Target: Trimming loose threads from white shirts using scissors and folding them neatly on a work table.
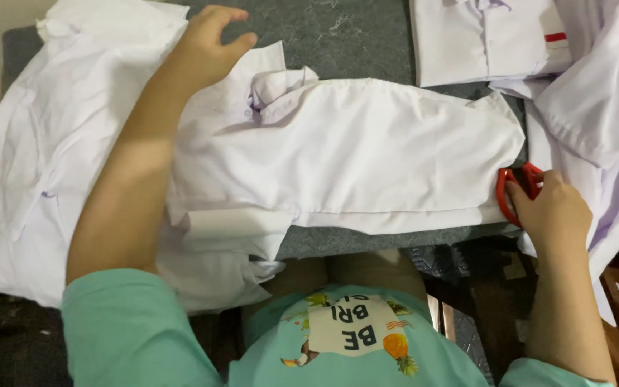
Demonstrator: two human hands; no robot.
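white shirt (352,150) between hands, left hand (205,46) on collar end, right hand (553,208) gripping red scissors (504,190)

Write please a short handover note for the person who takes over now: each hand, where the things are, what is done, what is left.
Left hand: open, palm down, pressing the collar end of the white shirt spread flat on the grey table.
Right hand: closed around red-handled scissors at the shirt's hem end; the blades are hidden.
Other things: a folded white shirt with a red tag lies at the far right; loose white garments are heaped at the left, more at the right edge.
Done: shirt laid out and held.
Left: I cannot tell whether any cutting has happened; check the hem.
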